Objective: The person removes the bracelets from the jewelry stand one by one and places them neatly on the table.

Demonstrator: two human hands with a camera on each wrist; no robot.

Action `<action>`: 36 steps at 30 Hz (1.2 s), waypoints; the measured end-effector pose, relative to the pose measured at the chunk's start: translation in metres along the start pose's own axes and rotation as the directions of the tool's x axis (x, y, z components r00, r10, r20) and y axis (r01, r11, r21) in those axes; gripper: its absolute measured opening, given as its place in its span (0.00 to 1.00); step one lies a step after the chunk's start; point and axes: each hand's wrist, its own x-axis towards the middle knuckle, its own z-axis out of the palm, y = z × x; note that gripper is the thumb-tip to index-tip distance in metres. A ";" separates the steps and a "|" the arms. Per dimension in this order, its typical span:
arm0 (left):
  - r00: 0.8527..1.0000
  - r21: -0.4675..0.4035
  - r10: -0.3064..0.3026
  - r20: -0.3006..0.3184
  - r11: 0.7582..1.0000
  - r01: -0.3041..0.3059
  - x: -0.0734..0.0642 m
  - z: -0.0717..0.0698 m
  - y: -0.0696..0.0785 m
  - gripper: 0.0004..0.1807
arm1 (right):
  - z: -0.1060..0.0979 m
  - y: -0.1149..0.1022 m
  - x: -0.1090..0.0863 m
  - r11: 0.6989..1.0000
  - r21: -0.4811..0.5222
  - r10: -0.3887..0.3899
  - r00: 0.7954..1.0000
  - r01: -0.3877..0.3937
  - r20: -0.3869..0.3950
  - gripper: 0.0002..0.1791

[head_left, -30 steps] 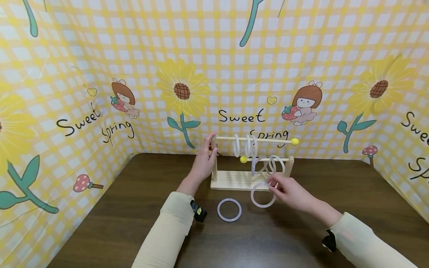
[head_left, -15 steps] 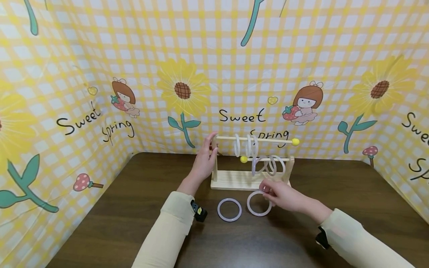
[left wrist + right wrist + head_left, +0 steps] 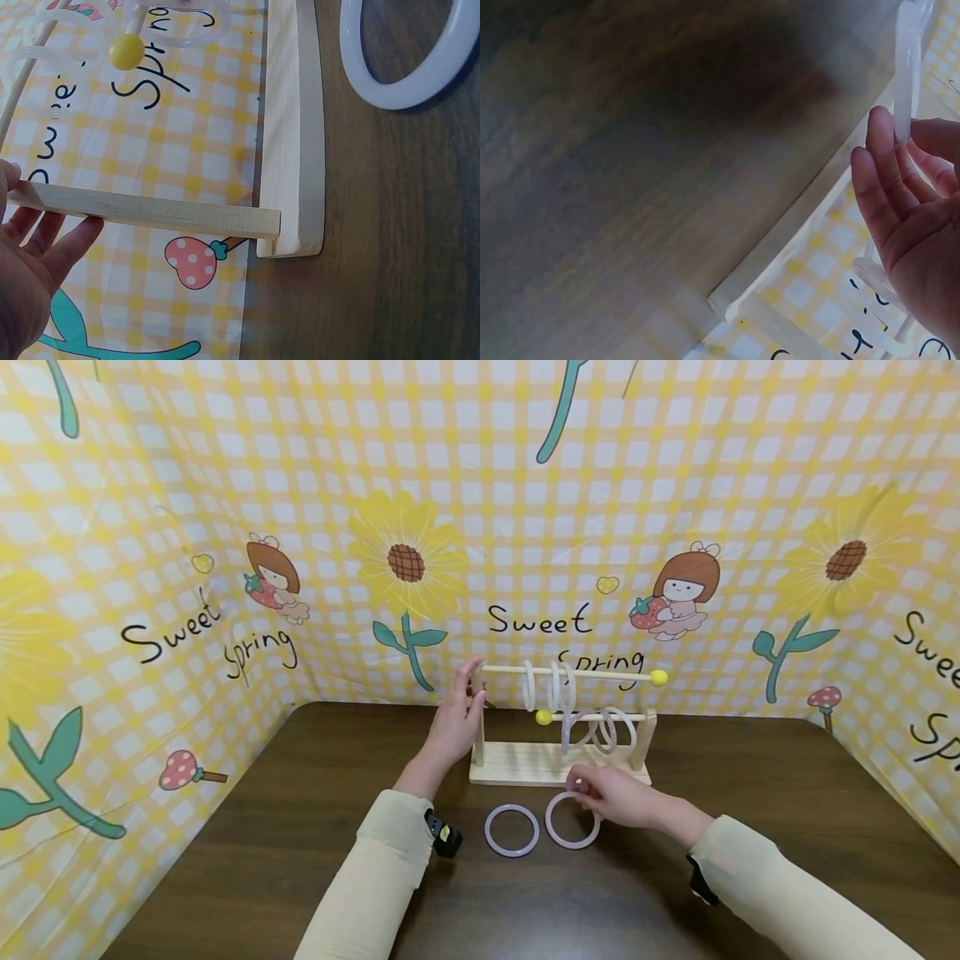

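My left hand (image 3: 452, 720) holds the upright left post (image 3: 165, 211) of a pale wooden bracelet stand (image 3: 517, 764), thumb on one side and fingertips on the other in the left wrist view. In front of the stand, my right hand (image 3: 622, 795) pinches a translucent pale-lilac bangle (image 3: 548, 820) at its upper right rim. The right wrist view shows this bangle (image 3: 907, 71) edge-on between thumb and fingers. Just left of it, a second lilac bangle (image 3: 512, 854) lies flat on the table. Whether the held bangle touches the table, I cannot tell.
Three whitish bangles hang on the stand's upper rod (image 3: 615, 675), which ends in a yellow ball (image 3: 659, 677) at right. Several more hang on the lower rod, whose yellow ball (image 3: 543, 717) points left. A checked cloth (image 3: 420, 460) walls the brown table (image 3: 360, 735).
My right hand has moved left and toward the front with the bangle, bringing it beside the one on the table. My left hand stays on the post.
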 end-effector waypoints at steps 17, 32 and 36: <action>1.000 0.011 0.003 0.001 1.000 -0.003 -0.001 0.000 -0.001 0.28 | 0.011 -0.001 0.015 0.978 -0.203 -0.053 0.999 0.053 0.010 0.10; 1.000 0.007 0.009 0.000 1.000 -0.009 0.000 0.000 0.001 0.28 | 0.012 0.002 0.020 0.963 -0.260 -0.057 0.998 0.063 0.031 0.10; 1.000 0.012 0.010 0.001 1.000 -0.010 0.000 -0.001 0.001 0.28 | 0.011 0.001 0.020 0.962 -0.264 -0.064 0.997 0.071 0.035 0.10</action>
